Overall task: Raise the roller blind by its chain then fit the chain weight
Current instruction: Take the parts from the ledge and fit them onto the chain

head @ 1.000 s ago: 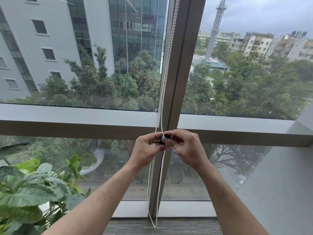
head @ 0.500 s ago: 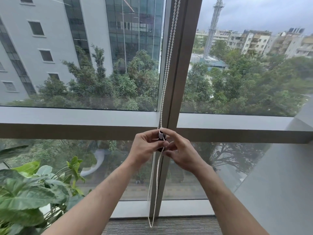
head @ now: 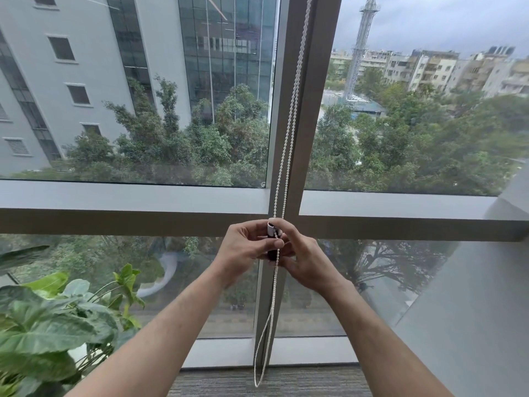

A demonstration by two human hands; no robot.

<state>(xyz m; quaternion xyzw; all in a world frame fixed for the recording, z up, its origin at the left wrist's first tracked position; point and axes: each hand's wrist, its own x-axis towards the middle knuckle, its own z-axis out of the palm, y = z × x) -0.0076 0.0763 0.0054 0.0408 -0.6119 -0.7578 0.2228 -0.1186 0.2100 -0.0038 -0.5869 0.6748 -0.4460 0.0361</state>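
Weight [head: 272,239] turned upright since earlier — both hands (left [head: 243,249], right [head: 303,259]) pinching it on chain [head: 289,133].

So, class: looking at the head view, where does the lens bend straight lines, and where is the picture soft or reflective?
Head view: the window frame leans and the horizontal rail bows, a wide-angle effect; daylight is flat and overcast, with no hard shadows; the plant looks slightly soft; faint reflections streak the upper glass; the chain weight stays sharp.

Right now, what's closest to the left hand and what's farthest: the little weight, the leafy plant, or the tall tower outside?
1. Chain weight: gripped by the left hand, at the window frame.
2. Leafy plant: lower left, indoors.
3. Tall tower: upper right, far outside beyond the glass.
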